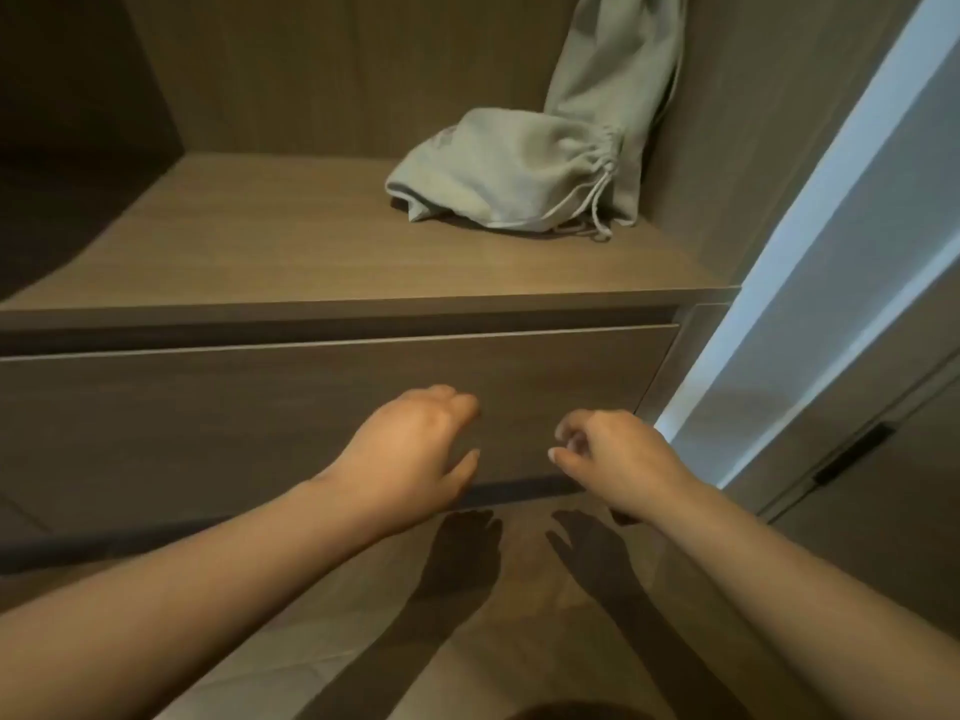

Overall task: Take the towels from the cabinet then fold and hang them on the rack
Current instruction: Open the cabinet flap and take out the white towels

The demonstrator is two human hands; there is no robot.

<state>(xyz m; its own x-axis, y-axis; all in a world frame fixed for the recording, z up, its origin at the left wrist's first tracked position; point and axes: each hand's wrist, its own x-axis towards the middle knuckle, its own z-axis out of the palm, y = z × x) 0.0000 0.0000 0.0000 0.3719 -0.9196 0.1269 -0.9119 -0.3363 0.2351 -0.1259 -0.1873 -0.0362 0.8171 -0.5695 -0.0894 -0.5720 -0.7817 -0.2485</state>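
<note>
Low in the centre of the frame, the left hand [415, 454] and right hand [608, 459] hover side by side, fingers loosely curled and gripping nothing, before the cabinet [311, 70] and its closed drawer front [234, 413], whose long axis runs left to right, below a shelf [260, 241] bearing pale drawstring bags [509, 168] at upper right

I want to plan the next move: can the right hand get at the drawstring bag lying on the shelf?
Probably yes. The right hand is before the drawer front, below the open shelf, and nothing stands between it and the drawstring bag.
</note>
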